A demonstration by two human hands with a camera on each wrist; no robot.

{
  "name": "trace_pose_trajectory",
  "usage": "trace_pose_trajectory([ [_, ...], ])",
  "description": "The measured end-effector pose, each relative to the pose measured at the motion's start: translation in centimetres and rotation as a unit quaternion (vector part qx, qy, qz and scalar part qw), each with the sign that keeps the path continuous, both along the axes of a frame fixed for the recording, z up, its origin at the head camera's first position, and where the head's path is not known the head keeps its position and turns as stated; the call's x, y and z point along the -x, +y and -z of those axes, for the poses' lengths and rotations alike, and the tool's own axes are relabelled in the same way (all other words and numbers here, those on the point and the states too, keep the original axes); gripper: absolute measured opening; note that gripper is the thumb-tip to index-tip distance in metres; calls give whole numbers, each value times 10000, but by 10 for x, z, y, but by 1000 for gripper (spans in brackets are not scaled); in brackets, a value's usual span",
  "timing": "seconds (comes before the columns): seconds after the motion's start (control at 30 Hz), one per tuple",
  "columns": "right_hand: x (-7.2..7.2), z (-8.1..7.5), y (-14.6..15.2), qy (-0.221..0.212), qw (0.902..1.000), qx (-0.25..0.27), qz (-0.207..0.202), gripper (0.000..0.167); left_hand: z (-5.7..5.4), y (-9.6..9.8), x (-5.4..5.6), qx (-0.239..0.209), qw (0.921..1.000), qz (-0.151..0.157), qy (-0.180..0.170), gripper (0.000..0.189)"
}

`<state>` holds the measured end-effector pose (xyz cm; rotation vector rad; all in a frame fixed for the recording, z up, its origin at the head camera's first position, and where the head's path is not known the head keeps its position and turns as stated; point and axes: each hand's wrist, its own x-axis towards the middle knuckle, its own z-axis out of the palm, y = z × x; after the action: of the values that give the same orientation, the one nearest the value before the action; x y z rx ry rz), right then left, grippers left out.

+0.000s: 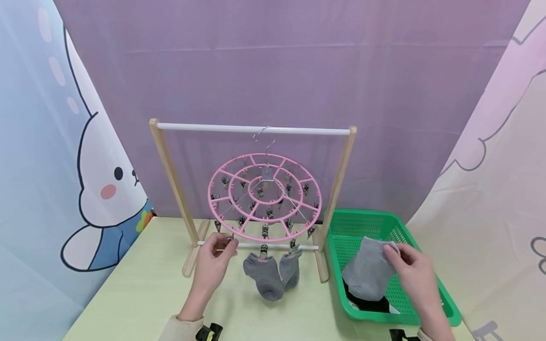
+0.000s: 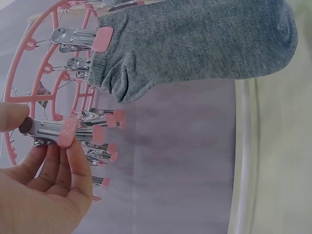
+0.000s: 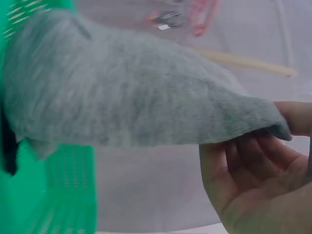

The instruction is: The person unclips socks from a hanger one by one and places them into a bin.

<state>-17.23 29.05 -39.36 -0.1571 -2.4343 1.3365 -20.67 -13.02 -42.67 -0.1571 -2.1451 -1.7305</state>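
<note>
My left hand (image 1: 214, 258) pinches a metal clip (image 2: 48, 130) with a pink tip at the front left rim of the round pink drying hanger (image 1: 265, 233). No cloth shows in that clip. Over the green basket, my right hand (image 1: 411, 274) pinches a light grey sock (image 1: 368, 270) by its cuff, between thumb and fingers. Two darker grey socks hang from front clips of the hanger: one sock (image 1: 265, 278) near the middle, another sock (image 1: 290, 271) just right of it. In the left wrist view a hanging grey sock (image 2: 195, 44) fills the upper part.
A wooden stand with a white top bar (image 1: 251, 128) carries the hanger by its hook. The green basket (image 1: 362, 215) stands on the table (image 1: 141, 284) at the right, with black and pale cloth inside. Several other clips dangle from the hanger. A purple curtain (image 1: 273, 71) hangs behind.
</note>
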Motion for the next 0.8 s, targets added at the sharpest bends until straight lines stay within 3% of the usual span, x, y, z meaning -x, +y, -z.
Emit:
trace_pose_trajectory([
  [0.17,12,23,12,-657,9970,-392,71,46,-1,1,0,-34,10000,-14,-29,19],
  [0.33,22,42,20,-1204,9875,-977,-271,45,-2,1,0,-43,10000,-13,-26,19],
  [0.43,24,49,19,-1388,9837,-1051,-442,45,-1,2,1,-44,10000,14,-15,21],
  [0.63,17,46,4,-1138,9845,-1263,-437,40,-1,4,1,-60,10000,47,-31,22],
  [0.8,10,40,-27,-440,9901,-1250,-456,27,-3,3,-2,-50,10000,50,-16,21],
])
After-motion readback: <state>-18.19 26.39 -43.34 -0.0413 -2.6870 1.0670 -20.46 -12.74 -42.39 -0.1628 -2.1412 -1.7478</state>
